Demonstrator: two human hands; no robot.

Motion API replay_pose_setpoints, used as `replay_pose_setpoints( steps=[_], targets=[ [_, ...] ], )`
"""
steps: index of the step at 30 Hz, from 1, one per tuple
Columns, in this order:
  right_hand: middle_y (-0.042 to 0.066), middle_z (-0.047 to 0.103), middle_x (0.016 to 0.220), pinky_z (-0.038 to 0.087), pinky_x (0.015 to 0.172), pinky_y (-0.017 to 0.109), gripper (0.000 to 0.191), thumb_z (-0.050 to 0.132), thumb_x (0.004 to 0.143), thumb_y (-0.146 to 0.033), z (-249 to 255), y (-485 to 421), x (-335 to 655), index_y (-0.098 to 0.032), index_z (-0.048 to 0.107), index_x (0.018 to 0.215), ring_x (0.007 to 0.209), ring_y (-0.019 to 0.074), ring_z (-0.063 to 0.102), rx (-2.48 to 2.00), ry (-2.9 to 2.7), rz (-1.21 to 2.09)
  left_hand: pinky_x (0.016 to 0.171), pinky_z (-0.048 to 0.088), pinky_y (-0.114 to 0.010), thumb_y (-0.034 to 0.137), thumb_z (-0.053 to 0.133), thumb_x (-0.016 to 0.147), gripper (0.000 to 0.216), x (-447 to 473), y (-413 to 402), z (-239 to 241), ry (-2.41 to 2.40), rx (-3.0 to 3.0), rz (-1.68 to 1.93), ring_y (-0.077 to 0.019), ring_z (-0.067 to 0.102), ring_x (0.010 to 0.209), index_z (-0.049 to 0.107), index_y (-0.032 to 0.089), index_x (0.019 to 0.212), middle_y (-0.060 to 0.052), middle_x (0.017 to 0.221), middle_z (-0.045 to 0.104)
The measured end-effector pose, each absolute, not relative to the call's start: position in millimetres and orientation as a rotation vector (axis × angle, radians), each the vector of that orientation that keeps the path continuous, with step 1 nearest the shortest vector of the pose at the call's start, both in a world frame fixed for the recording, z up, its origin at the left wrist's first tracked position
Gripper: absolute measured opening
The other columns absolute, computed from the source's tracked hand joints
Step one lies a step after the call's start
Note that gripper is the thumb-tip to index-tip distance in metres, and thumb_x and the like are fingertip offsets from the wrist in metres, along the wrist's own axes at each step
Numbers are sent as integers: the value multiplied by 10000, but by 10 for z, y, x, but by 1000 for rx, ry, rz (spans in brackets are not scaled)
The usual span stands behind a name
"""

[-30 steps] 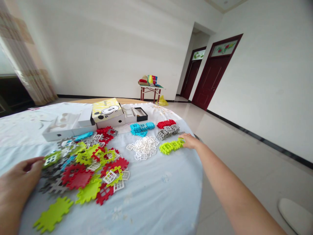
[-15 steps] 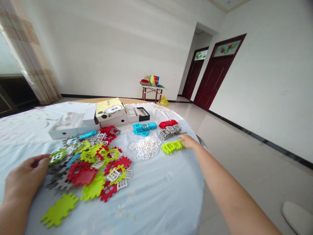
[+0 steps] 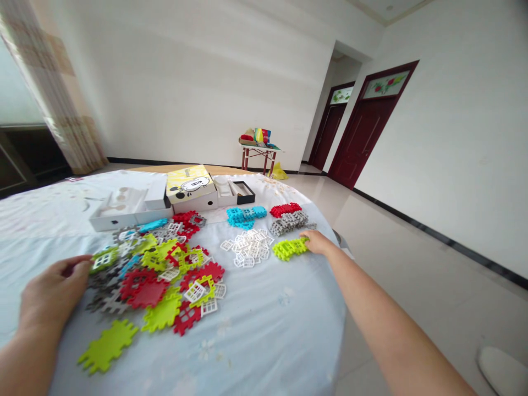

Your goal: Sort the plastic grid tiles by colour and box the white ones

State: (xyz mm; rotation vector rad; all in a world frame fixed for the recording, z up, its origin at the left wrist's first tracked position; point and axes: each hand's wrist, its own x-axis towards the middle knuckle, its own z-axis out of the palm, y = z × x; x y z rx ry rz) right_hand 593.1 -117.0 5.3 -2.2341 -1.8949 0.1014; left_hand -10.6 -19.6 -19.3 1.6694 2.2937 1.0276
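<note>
At the left edge of a mixed heap, my left hand (image 3: 58, 291) has its thumb and fingers pinched at a green toy building piece (image 3: 104, 259) with a white window in it. My right hand (image 3: 317, 242) reaches across to a row of green building pieces (image 3: 290, 249), its fingers closed at the right end of that row. Red building pieces (image 3: 148, 291), grey ones and white window frames overlap in the heap. One flat green panel (image 3: 108, 345) lies apart in front. White window frames (image 3: 249, 248) form a separate pile left of the green row.
Blue pieces (image 3: 246, 215), red pieces (image 3: 285, 209) and grey pieces (image 3: 289, 223) sit in groups farther back. Behind the heap stand an open white box (image 3: 124, 220), a yellow-and-white box (image 3: 190, 187) and a black tray (image 3: 246, 192). The tablecloth (image 3: 264, 341) reaches the table's right edge.
The view has shifted slightly, so the table's contents appear a little farther right. Both hands stay at the same pieces, with the right fingers drawn in slightly at the green row.
</note>
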Motion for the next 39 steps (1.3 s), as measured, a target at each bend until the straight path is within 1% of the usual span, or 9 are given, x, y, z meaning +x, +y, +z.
replay_pose_setpoints(
  steps=[4, 9, 15, 18, 23, 27, 31, 34, 39],
  targets=[
    [97, 557, 1208, 345, 980, 352, 446, 469, 718, -53, 201, -1153, 5720, -169, 584, 1134, 1131, 225, 486, -2173, -1884, 24, 581, 393, -268, 489, 405, 714, 479, 51, -333, -2, 2318, 1620, 966, -177, 517, 629, 633, 212, 1031, -42, 788, 613],
    [111, 564, 1169, 334, 996, 325, 379, 523, 765, -190, 357, -1108, 5084, -138, 575, 1137, 1116, 206, 491, -1762, -2140, 58, 597, 387, -260, 471, 410, 716, 473, 112, -378, 88, 2290, 1619, 975, -189, 540, 706, 636, 187, 1018, -48, 769, 602],
    [161, 414, 1340, 289, 1028, 415, 648, 633, 708, -470, 296, -1060, 4465, -149, 488, 1252, 1250, 292, 356, -1665, -2385, 255, 603, 382, -258, 460, 426, 720, 447, 70, -339, 11, 2281, 1606, 1013, -187, 542, 724, 637, 196, 1014, -44, 769, 604],
    [162, 355, 1383, 272, 1034, 443, 738, 645, 673, -531, 236, -1028, 4339, -161, 457, 1283, 1279, 321, 304, -1726, -2400, 297, 608, 383, -257, 444, 436, 721, 434, 77, -330, -6, 2263, 1597, 1044, -181, 544, 723, 638, 190, 1009, -44, 763, 605],
    [154, 414, 1340, 294, 1019, 428, 596, 607, 743, -448, 154, -968, 4219, -164, 486, 1253, 1262, 287, 337, -1692, -2386, 231, 608, 386, -259, 430, 454, 714, 420, 90, -342, -3, 2239, 1583, 1094, -172, 542, 698, 642, 187, 1000, -43, 755, 611],
    [141, 464, 1298, 314, 1001, 406, 536, 615, 746, -409, 107, -929, 4133, -166, 517, 1215, 1230, 260, 380, -1626, -2342, 181, 621, 388, -260, 413, 460, 715, 398, 101, -367, 13, 2228, 1581, 1118, -166, 537, 693, 650, 186, 982, -37, 742, 606],
    [108, 569, 1174, 332, 973, 391, 392, 601, 772, -360, 144, -933, 3974, -181, 582, 1120, 1141, 228, 463, -1500, -2227, 95, 619, 383, -260, 409, 464, 718, 392, 110, -374, 18, 2232, 1576, 1113, -163, 529, 683, 651, 184, 980, -31, 721, 594],
    [77, 631, 1055, 364, 931, 353, 289, 591, 790, -303, 203, -986, 3786, -181, 614, 1051, 1038, 198, 528, -1302, -2235, 129, 615, 383, -257, 406, 466, 719, 394, 110, -372, 8, 2226, 1587, 1126, -159, 525, 674, 650, 183, 986, -29, 721, 596],
    [64, 651, 988, 384, 884, 314, 225, 585, 801, -273, 256, -1133, 3508, -169, 631, 995, 960, 171, 558, -1076, -2339, 262, 627, 393, -258, 404, 469, 718, 392, 103, -374, 0, 2232, 1574, 1130, -155, 525, 670, 652, 183, 984, -34, 748, 617]
  ],
)
